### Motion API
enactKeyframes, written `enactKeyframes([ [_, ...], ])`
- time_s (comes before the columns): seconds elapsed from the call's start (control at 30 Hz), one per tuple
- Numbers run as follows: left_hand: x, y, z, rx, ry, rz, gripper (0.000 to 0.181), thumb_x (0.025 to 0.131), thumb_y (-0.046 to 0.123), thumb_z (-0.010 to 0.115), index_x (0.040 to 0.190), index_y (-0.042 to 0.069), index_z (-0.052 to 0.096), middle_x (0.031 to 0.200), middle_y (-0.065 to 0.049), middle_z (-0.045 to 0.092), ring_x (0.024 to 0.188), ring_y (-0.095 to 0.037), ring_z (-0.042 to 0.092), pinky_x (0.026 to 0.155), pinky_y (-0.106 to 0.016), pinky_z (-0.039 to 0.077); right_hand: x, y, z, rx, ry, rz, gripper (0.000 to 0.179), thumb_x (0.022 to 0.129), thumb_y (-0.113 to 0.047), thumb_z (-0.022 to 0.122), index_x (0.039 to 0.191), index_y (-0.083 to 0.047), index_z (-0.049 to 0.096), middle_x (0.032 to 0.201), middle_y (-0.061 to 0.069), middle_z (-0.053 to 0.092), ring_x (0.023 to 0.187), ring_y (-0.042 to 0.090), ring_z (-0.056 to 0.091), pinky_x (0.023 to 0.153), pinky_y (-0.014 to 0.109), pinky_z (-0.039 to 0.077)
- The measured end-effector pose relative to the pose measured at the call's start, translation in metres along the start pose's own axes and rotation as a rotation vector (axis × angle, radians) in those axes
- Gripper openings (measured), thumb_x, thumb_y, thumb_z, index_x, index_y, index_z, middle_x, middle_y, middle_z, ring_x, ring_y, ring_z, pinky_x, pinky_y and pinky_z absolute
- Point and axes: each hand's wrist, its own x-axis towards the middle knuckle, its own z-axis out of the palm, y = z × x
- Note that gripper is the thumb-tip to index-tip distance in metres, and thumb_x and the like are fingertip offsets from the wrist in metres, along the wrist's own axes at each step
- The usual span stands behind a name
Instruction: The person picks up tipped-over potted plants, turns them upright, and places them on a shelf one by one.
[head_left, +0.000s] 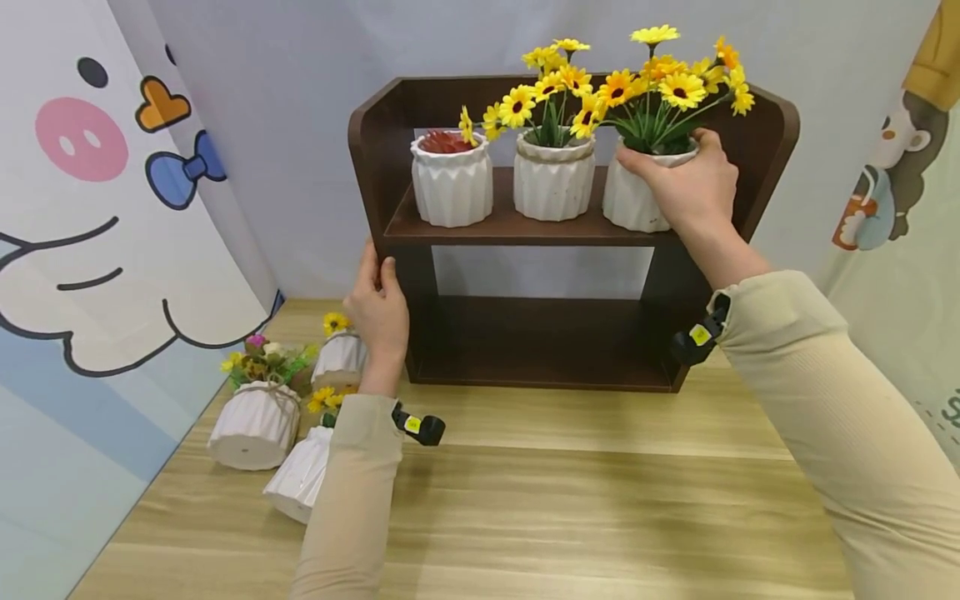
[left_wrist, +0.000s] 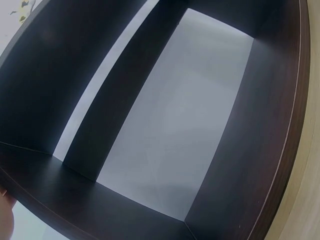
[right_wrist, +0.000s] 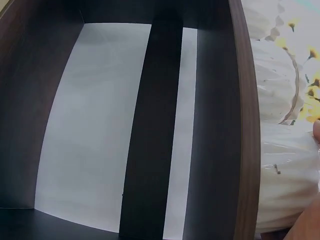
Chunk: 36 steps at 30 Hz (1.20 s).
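Observation:
A dark brown two-tier shelf (head_left: 555, 342) stands on the table. Its upper tier bears a white pot with a red succulent (head_left: 453, 185), a middle white pot of yellow flowers (head_left: 553, 185) with twine at its rim, and a right-hand pot of yellow flowers (head_left: 632, 196). My right hand (head_left: 693, 179) grips that right-hand pot by its rim, thumb at the front left, other fingers partly behind the leaves. At the shelf's left side panel, my left hand (head_left: 377, 312) touches the outer edge; some fingertips are hidden behind it. Both wrist views show mainly the lower tier.
Left of the shelf, a white pot of mixed flowers (head_left: 255, 425) lies tilted on the wooden table (head_left: 570, 500). Beside it are a tipped pot with yellow flowers (head_left: 300, 475) and another white pot (head_left: 339, 360), both partly behind the left arm. Cartoon-printed curtains (head_left: 150, 275) hang at the sides.

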Motion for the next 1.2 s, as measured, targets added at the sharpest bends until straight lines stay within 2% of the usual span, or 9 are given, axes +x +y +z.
enactKeyframes([
  [0.2, 0.000, 0.000, 0.000, 0.016, 0.012, 0.021, 0.032, 0.092, 0.024, 0.054, 0.121, 0.014, 0.060, 0.105, -0.010, 0.067, 0.087, -0.025, 0.066, 0.070, -0.039, 0.052, 0.007, -0.002, 0.004, 0.021, -0.019, 0.032, 0.109, 0.064, -0.074, 0.057, 0.146, -0.019, 0.011, 0.148, 0.008, 0.024, 0.133, 0.020, 0.029, 0.104, 0.037, 0.031],
  [0.43, -0.001, -0.001, 0.001, 0.020, 0.015, 0.021, 0.032, 0.092, 0.027, 0.053, 0.121, 0.015, 0.060, 0.105, -0.009, 0.067, 0.086, -0.025, 0.066, 0.069, -0.038, 0.053, 0.013, 0.000, 0.005, 0.033, -0.043, 0.017, 0.110, 0.067, -0.072, 0.055, 0.147, -0.019, 0.002, 0.151, 0.007, 0.016, 0.135, 0.019, 0.024, 0.106, 0.036, 0.028],
  [0.7, -0.001, -0.001, 0.000, 0.019, 0.010, 0.010, 0.033, 0.093, 0.027, 0.052, 0.122, 0.014, 0.059, 0.108, -0.009, 0.066, 0.085, -0.025, 0.066, 0.071, -0.039, 0.052, 0.010, 0.001, 0.005, 0.088, -0.073, 0.014, 0.115, 0.068, -0.070, 0.057, 0.145, -0.024, -0.014, 0.153, -0.003, -0.006, 0.140, 0.013, 0.000, 0.112, 0.035, 0.015],
  [0.83, -0.001, -0.001, 0.000, 0.014, 0.010, 0.014, 0.032, 0.092, 0.025, 0.053, 0.122, 0.014, 0.059, 0.108, -0.009, 0.066, 0.085, -0.025, 0.066, 0.070, -0.039, 0.052, 0.005, 0.003, 0.003, 0.098, -0.071, 0.009, 0.111, 0.069, -0.070, 0.056, 0.146, -0.023, -0.010, 0.153, -0.005, -0.004, 0.140, 0.011, 0.001, 0.112, 0.034, 0.014],
  [1.03, -0.001, -0.001, 0.000, 0.008, 0.014, 0.011, 0.032, 0.091, 0.022, 0.055, 0.122, 0.013, 0.059, 0.108, -0.010, 0.066, 0.085, -0.026, 0.066, 0.070, -0.040, 0.052, -0.008, 0.010, -0.002, 0.066, -0.053, -0.076, 0.094, 0.080, -0.060, 0.050, 0.147, -0.017, -0.001, 0.153, -0.001, 0.004, 0.139, 0.012, 0.008, 0.111, 0.032, 0.017],
  [1.2, -0.001, -0.001, -0.001, 0.011, 0.014, -0.002, 0.034, 0.092, 0.024, 0.054, 0.123, 0.012, 0.058, 0.109, -0.011, 0.066, 0.083, -0.027, 0.066, 0.070, -0.040, 0.052, -0.023, 0.020, -0.006, 0.069, -0.044, -0.139, 0.080, 0.087, -0.049, 0.047, 0.147, -0.014, 0.008, 0.152, 0.002, 0.015, 0.137, 0.013, 0.020, 0.109, 0.032, 0.024],
])
